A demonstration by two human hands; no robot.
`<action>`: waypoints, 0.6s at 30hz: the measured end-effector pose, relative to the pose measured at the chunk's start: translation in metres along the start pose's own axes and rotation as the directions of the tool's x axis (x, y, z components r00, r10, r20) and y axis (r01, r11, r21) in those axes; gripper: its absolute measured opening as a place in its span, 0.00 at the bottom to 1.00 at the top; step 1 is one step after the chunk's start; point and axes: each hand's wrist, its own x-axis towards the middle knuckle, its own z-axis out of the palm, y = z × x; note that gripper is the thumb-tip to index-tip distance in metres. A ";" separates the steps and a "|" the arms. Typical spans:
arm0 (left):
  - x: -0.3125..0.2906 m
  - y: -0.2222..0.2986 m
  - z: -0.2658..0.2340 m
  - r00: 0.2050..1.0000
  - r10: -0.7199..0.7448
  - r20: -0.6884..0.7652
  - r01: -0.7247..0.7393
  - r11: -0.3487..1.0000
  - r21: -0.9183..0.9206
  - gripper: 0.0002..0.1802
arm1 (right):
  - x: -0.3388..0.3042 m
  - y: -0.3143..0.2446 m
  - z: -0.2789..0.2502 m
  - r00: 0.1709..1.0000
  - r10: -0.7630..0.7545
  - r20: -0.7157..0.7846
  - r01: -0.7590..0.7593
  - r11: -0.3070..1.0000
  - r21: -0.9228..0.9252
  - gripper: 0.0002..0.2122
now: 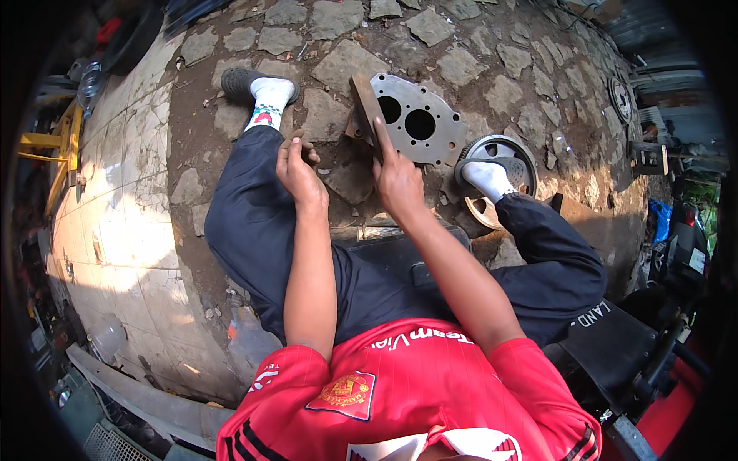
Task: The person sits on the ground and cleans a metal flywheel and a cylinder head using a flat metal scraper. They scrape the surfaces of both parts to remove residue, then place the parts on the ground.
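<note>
A flat, brownish rectangular bar [364, 107] stands along the left side of a grey metal plate [430, 100] with two large round holes and several small ones. My right hand [401, 183] is closed on the bar's near end. Its index finger stretches along the bar, and its other fingers are partly hidden. To the left, my left hand [302, 175] is raised apart from the metal, above the ground between my legs. Its fingers are loosely bent with dark smudged tips, and I see nothing in them.
A toothed flywheel [523, 157] lies under my right foot, beside a pale curved piece [482, 213]. Uneven stone paving [338, 58] spreads ahead, with pale tiles [115, 230] at left. A yellow metal frame [69, 150] stands far left, and a motorcycle [684, 246] at right.
</note>
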 end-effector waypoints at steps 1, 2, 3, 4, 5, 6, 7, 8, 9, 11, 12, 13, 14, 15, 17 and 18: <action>0.000 0.001 0.001 1.000 -0.009 0.000 0.009 1.000 -0.001 0.09 | -0.028 0.016 0.003 1.000 -0.026 0.003 0.026 1.000 0.009 0.43; -0.001 0.001 0.001 1.000 -0.016 -0.008 0.016 1.000 0.002 0.09 | -0.052 0.026 0.000 0.999 -0.004 0.046 0.005 1.000 -0.027 0.43; -0.001 0.000 0.002 1.000 -0.016 -0.006 0.016 1.000 -0.006 0.09 | -0.072 0.035 -0.003 0.995 0.021 0.094 -0.015 0.998 -0.062 0.44; 0.001 0.000 0.003 1.000 -0.015 -0.002 0.015 1.000 -0.010 0.09 | -0.082 0.039 -0.008 0.995 0.034 0.094 -0.027 0.997 -0.068 0.44; 0.002 -0.001 0.002 1.000 -0.014 0.002 0.014 1.000 -0.013 0.09 | -0.090 0.041 -0.013 0.994 0.046 0.095 -0.039 0.997 -0.074 0.44; 0.002 -0.002 0.003 0.999 0.009 0.040 -0.008 1.000 -0.024 0.09 | -0.093 0.039 -0.018 0.994 0.060 0.090 -0.053 0.996 -0.078 0.44; 0.002 -0.002 0.003 0.999 0.006 0.037 -0.005 1.000 -0.019 0.09 | -0.088 0.037 -0.021 0.996 0.060 0.073 -0.054 0.996 -0.077 0.43; 0.002 -0.003 0.003 0.999 0.004 0.034 -0.004 1.000 -0.015 0.09 | -0.077 0.034 -0.023 0.997 0.058 0.056 -0.054 0.996 -0.075 0.42; -0.001 -0.004 0.002 0.999 -0.003 0.033 0.003 1.000 -0.009 0.09 | -0.065 0.033 -0.022 0.997 0.063 0.038 -0.060 0.995 -0.076 0.42; -0.005 -0.002 0.003 0.999 -0.029 0.046 0.029 1.000 0.006 0.07 | -0.029 0.023 -0.008 0.997 0.069 -0.039 -0.071 0.997 -0.043 0.41; -0.004 0.000 0.007 0.998 -0.033 0.056 0.033 0.999 0.008 0.06 | -0.009 0.017 0.001 0.994 0.084 -0.065 -0.084 0.996 0.005 0.41; -0.002 0.000 0.007 0.999 -0.016 0.045 0.015 1.000 0.014 0.07 | 0.002 0.010 0.006 0.992 0.094 -0.087 -0.089 0.994 0.057 0.42; 0.000 -0.004 0.007 0.999 0.001 0.034 -0.001 1.000 0.019 0.08 | 0.000 0.009 0.005 0.994 0.082 -0.074 -0.077 0.995 0.058 0.42; 0.002 -0.005 0.005 1.000 0.016 0.020 -0.017 0.999 0.029 0.10 | -0.010 0.006 0.006 0.996 0.070 -0.056 -0.067 0.996 0.061 0.42; 0.001 -0.003 0.007 1.000 -0.007 0.004 0.007 1.000 0.031 0.10 | -0.042 0.012 0.001 0.999 0.031 -0.015 -0.031 1.000 0.000 0.42; 0.002 -0.004 0.005 1.000 -0.015 -0.003 0.015 1.000 0.014 0.10 | -0.063 0.018 -0.003 0.997 0.059 0.042 -0.059 0.998 -0.006 0.42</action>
